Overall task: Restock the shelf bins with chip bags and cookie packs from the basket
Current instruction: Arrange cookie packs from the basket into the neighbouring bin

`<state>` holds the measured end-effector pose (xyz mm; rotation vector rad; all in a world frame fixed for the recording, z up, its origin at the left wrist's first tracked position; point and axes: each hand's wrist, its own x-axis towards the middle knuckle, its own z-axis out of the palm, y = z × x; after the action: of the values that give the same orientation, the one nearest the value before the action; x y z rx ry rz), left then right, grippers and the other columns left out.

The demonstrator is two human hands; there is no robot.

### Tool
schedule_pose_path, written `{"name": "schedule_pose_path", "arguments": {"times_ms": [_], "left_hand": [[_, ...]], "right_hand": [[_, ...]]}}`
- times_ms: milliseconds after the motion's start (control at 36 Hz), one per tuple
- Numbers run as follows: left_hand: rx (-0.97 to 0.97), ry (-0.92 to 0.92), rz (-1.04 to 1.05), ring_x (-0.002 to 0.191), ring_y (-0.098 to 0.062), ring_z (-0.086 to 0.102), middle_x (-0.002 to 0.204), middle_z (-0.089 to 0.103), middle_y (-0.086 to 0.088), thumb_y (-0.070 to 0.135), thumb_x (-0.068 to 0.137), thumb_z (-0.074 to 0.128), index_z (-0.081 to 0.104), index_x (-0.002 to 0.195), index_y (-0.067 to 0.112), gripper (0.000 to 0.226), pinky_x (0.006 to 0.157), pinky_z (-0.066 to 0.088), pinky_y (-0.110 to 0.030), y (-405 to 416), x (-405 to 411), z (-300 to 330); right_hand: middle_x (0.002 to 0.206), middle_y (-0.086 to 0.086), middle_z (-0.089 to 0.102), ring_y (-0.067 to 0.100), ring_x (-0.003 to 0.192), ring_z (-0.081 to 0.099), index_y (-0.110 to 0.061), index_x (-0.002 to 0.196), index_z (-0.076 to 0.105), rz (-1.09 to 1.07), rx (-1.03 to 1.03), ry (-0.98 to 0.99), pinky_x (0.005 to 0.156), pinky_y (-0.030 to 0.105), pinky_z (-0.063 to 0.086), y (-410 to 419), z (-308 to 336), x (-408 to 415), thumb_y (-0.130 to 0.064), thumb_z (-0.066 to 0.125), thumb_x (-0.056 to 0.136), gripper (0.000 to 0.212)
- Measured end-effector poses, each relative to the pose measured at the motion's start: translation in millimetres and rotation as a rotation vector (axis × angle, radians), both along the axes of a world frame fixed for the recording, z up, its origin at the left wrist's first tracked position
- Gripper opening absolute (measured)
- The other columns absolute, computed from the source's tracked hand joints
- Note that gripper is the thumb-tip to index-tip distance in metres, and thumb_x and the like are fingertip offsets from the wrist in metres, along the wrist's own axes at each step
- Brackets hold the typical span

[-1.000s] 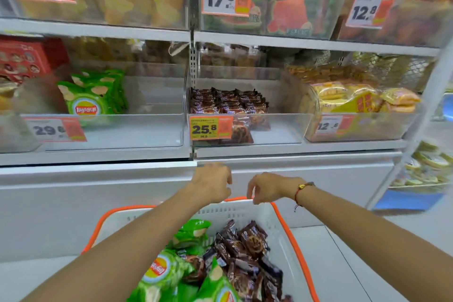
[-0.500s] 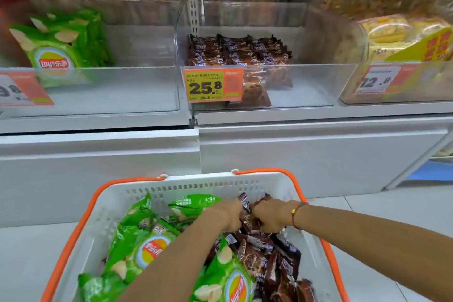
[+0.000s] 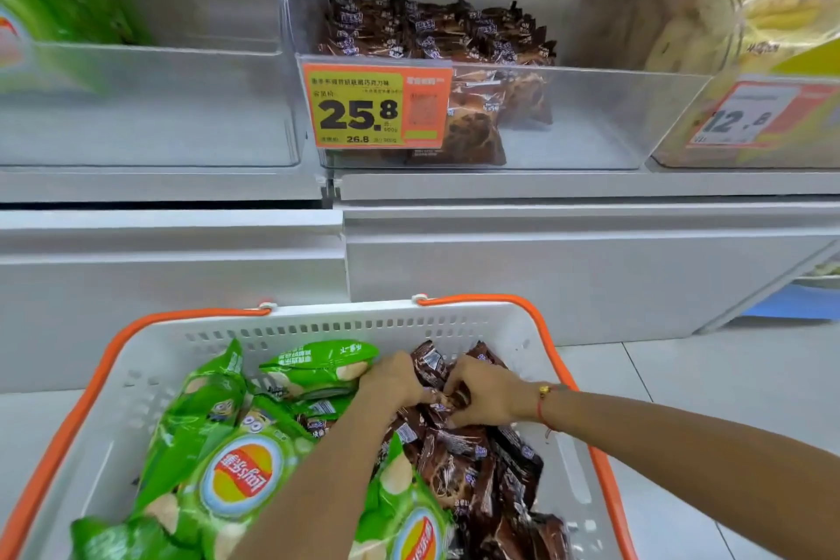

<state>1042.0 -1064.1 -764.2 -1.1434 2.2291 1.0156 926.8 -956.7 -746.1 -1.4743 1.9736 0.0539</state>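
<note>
Down from the shelf edge and into the basket (image 3: 318,327) — a second ago both hands hung in the air above its far rim, half a second ago just touching the packs, now buried among them. View tilted lower too, so the upper shelves gone from sight and the basket filling the near half.

Far side, largest first: the middle clear bin (image 3: 591,118) with the 25.8 price tag (image 3: 375,109), only partly stocked with brown cookie packs at its back and bare floor toward the front right (room to spare, by the look of it). Far left, the chip bin (image 3: 150,105), also mostly bare.

Near side: green chip bags (image 3: 236,468) heaped on the basket's left, the brown cookie packs (image 3: 477,464) piled on its right.

Smallest: left hand (image 3: 397,380) curled over the packs at the far edge of the brown pile; right hand (image 3: 486,396) beside it, fingers bent and pinching a brown pack — nearly touching each other. Likely meaning: gathering a handful of cookies for the middle bin, lift not yet begun.
</note>
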Motion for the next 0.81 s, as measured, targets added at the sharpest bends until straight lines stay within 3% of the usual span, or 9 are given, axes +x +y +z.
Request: {"name": "schedule_pose_path", "arguments": {"times_ms": [83,194,250,333,417,500,611,694,806], "left_hand": [[0.025,-0.019,-0.031,0.109,-0.03,0.061,0.116,0.065,-0.017,0.056,0.08,0.066,0.064,0.113,0.003,0.062,0.088,0.049,-0.036,0,-3,4],[0.092,0.009,-0.032,0.113,-0.024,0.058,0.122,0.063,-0.008,0.056,0.083,0.063,0.065,0.121,0.012,0.058,0.093,0.047,-0.03,-2,-3,10],[0.154,0.056,-0.014,0.111,-0.021,0.058,0.124,0.061,-0.006,0.047,0.083,0.068,0.063,0.119,0.013,0.049,0.091,0.046,-0.027,-4,-2,14],[0.189,0.144,0.034,0.09,-0.018,0.054,0.104,0.059,-0.007,0.028,0.085,0.071,0.06,0.094,0.022,0.015,0.067,0.044,-0.023,-9,-4,18],[0.208,0.207,0.079,0.078,-0.016,0.052,0.081,0.053,0.002,0.017,0.084,0.072,0.053,0.08,0.024,0.021,0.058,0.042,-0.021,-16,-8,22],[0.267,0.234,0.062,0.066,-0.011,0.05,0.076,0.054,0.001,0.014,0.083,0.073,0.06,0.095,0.018,0.018,0.058,0.041,-0.022,-21,-8,31],[0.318,0.309,0.129,0.097,-0.019,0.056,0.111,0.063,-0.013,0.003,0.084,0.069,0.055,0.08,0.021,0.023,0.077,0.044,-0.02,-24,-5,46],[0.35,0.379,0.154,0.106,-0.021,0.058,0.112,0.063,-0.011,0.0,0.083,0.069,0.056,0.079,0.021,0.024,0.09,0.047,-0.025,-25,-5,58],[0.391,0.506,0.167,0.075,-0.008,0.055,0.088,0.059,0.001,-0.005,0.086,0.063,0.054,0.078,0.018,0.026,0.063,0.045,-0.01,-22,-5,85]], "right_hand": [[0.106,0.002,0.06,0.019,0.094,0.057,-0.014,0.105,0.069,-0.017,-0.014,-0.035,0.078,0.03,0.048,0,12,-6,-0.039,0.077,0.076,0.04],[0.082,-0.015,0.057,0.006,0.076,0.052,-0.02,0.095,0.072,-0.034,-0.028,-0.042,0.059,0.014,0.035,-2,29,-14,-0.035,0.078,0.075,0.025],[0.097,-0.008,0.063,0.01,0.086,0.056,-0.021,0.1,0.069,-0.012,-0.004,-0.05,0.065,0.019,0.037,-6,33,-17,-0.034,0.081,0.072,0.033],[0.125,0.002,0.053,0.017,0.106,0.05,-0.017,0.123,0.053,0.034,0.095,-0.06,0.077,0.021,0.036,-12,39,-19,-0.03,0.084,0.07,0.063],[0.135,0.005,0.044,0.02,0.116,0.046,-0.014,0.135,0.039,0.032,0.164,-0.101,0.089,0.024,0.039,-19,43,-23,-0.023,0.083,0.073,0.077],[0.136,0.005,0.045,0.017,0.112,0.047,-0.014,0.133,0.04,-0.026,0.179,-0.148,0.088,0.023,0.042,-24,48,-29,-0.018,0.077,0.078,0.067],[0.114,0.002,0.056,0.011,0.097,0.05,-0.018,0.128,0.053,-0.085,0.185,-0.257,0.073,0.011,0.04,-29,63,-39,-0.02,0.07,0.086,0.045],[0.097,-0.007,0.059,0.009,0.093,0.054,-0.022,0.121,0.061,-0.124,0.161,-0.29,0.075,0.013,0.042,-30,80,-43,-0.029,0.069,0.087,0.036],[0.094,-0.005,0.058,0.007,0.084,0.053,-0.023,0.109,0.065,-0.163,0.091,-0.322,0.072,0.015,0.04,-29,108,-48,-0.03,0.069,0.087,0.024]]}}
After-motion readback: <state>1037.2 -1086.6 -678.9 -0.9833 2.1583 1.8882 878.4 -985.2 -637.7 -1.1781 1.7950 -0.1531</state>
